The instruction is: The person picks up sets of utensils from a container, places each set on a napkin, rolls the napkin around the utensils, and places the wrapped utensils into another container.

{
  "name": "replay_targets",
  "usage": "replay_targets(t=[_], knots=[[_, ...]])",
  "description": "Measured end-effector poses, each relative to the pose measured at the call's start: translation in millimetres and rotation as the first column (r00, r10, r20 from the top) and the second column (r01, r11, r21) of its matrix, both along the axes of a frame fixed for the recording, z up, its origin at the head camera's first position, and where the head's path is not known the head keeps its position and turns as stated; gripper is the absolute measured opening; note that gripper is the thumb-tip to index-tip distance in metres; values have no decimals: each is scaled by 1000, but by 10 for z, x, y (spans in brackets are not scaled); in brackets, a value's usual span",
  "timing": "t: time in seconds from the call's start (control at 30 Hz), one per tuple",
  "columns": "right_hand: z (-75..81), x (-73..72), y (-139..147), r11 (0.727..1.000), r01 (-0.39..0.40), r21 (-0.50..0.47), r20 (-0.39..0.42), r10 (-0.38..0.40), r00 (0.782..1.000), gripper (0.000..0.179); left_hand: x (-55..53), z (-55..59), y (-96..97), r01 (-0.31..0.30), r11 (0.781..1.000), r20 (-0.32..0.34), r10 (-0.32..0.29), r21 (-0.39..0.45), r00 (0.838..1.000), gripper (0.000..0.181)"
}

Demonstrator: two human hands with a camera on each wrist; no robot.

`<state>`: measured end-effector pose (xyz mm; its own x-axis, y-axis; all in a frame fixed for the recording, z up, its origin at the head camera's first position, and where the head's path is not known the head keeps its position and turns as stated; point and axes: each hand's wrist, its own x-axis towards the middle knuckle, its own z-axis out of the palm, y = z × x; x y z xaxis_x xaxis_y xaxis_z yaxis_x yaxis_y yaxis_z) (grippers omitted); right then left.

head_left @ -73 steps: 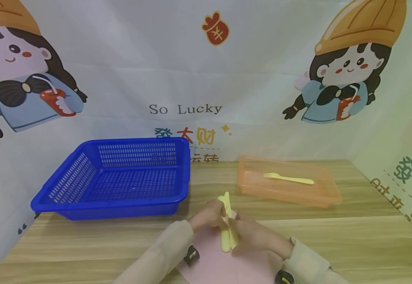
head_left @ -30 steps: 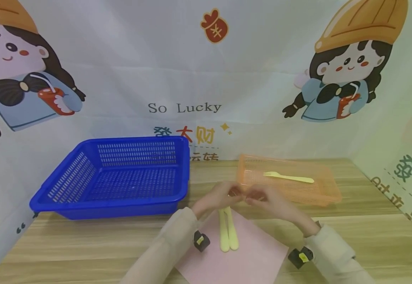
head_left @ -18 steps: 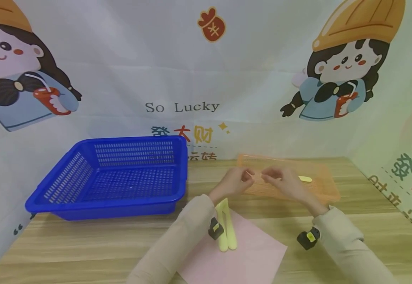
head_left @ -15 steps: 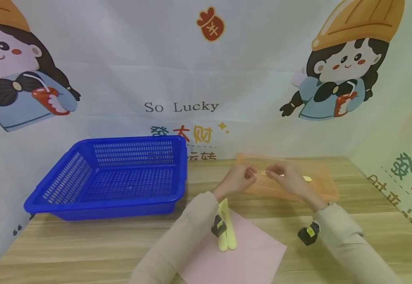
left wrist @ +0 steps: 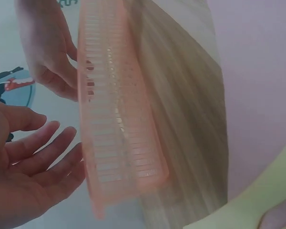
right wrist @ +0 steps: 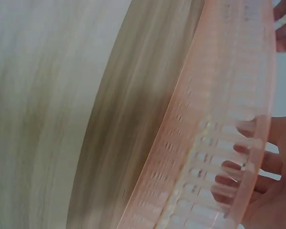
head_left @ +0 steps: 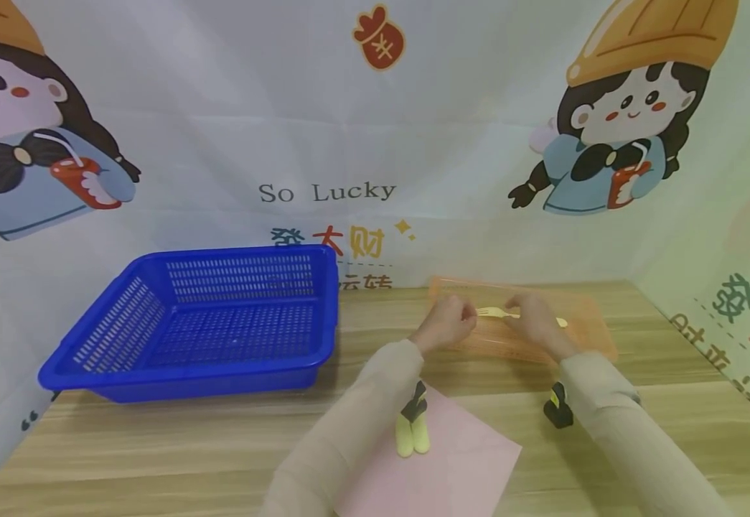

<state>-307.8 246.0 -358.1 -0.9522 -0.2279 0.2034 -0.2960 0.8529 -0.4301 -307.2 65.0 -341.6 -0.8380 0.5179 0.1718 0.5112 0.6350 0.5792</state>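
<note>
In the head view a pale yellow plastic fork (head_left: 492,312) lies in the shallow orange basket (head_left: 491,349). My right hand (head_left: 531,316) is over the fork's middle, its thumb right at the fork and the palm hiding part of the handle. My left hand (head_left: 448,321) hovers at the tine end with fingertips close to the tines. In the left wrist view the left hand's fingers (left wrist: 43,148) are spread and loosely bent beside the basket wall. The right wrist view has the right hand's fingers (right wrist: 229,183) loosely extended, showing through the slotted wall.
Two pale yellow pieces of cutlery (head_left: 404,439) lie side by side on a pink paper napkin (head_left: 465,459), partly covered by the left wrist camera. A large blue basket (head_left: 187,375) stands at the left on the wooden table (head_left: 155,452). A printed cloth (head_left: 219,143) hangs behind.
Both hands have left the two pieces of cutlery on the napkin and moved forward and right to the orange basket. They have come to the fork inside it.
</note>
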Motion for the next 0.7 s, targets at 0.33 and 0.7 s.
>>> replay_targets(t=[0.33, 0.7], knots=[[-1712, -1701, 1145, 982, 17, 186, 59, -29, 998, 55, -63, -98, 28, 22, 1000, 12, -21, -20, 1000, 17], [-1502, -1495, 1033, 960, -58, 275, 78, 37, 996, 36, -354, -459, 187, 34, 995, -37, -38, -91, 999, 23]])
